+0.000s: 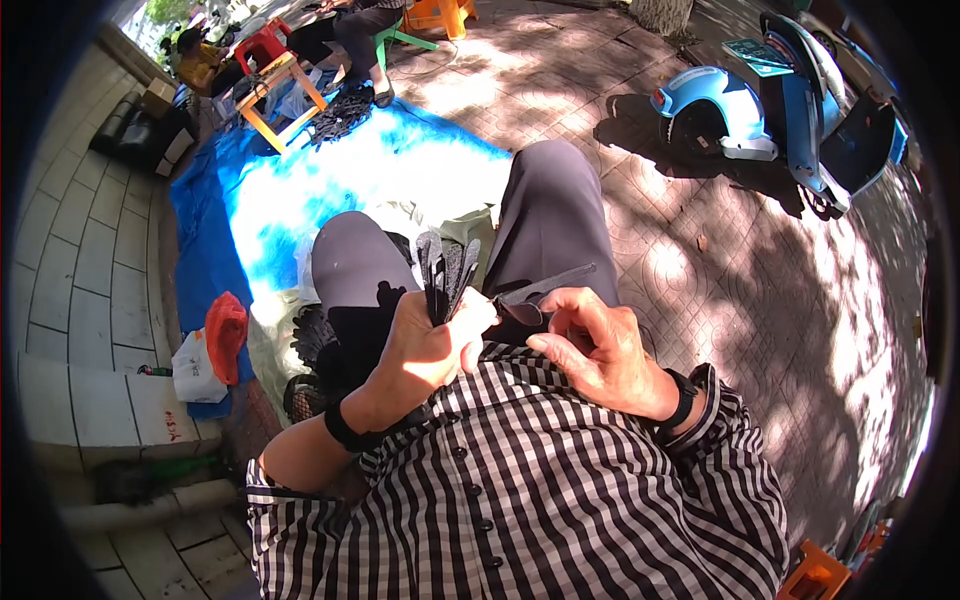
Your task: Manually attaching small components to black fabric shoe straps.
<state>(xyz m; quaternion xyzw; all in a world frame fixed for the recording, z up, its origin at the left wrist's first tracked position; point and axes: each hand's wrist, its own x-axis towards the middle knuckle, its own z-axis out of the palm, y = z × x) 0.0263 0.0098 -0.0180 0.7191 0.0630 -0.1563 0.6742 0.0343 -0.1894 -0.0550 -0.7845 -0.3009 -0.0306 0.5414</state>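
My left hand (430, 340) is closed around a bundle of narrow black and grey fabric strips (445, 268), whose ends fan upward above the fist. One dark strip (548, 284) sticks out sideways from this hand toward my right hand (600, 350). The right fingers are bent just below that strip, with thumb and index finger apart. Whether its index finger touches the strip is hard to make out. Both hands are above my lap, between grey-trousered knees. More black pieces (318, 338) lie beside my left thigh, partly in shadow.
A blue sheet (205, 215) covers the ground ahead. On it stands a wooden stool (280, 95), near a dark heap of strips (345, 112) and seated people. Red and white plastic bags (226, 335) lie at left, by a tiled wall. A blue scooter (735, 110) is parked at right.
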